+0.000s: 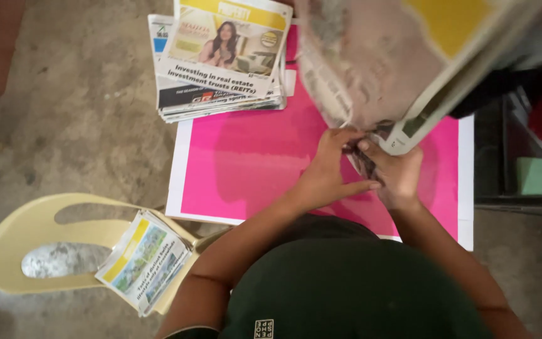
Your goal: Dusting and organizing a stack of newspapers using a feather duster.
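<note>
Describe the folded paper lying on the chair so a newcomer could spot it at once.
Start from the big pink sheet on the floor and look past its lower left corner to the cream plastic chair. The folded paper lies on the chair's right edge. Unlike the tall newspaper stack at the sheet's top, it is a thin bundle with a yellow band and landscape photos.

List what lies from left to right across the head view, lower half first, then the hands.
Cream plastic chair → folded newspaper on its seat → pink sheet → left hand → right hand, both gripping the bottom of a lifted newspaper.
</note>
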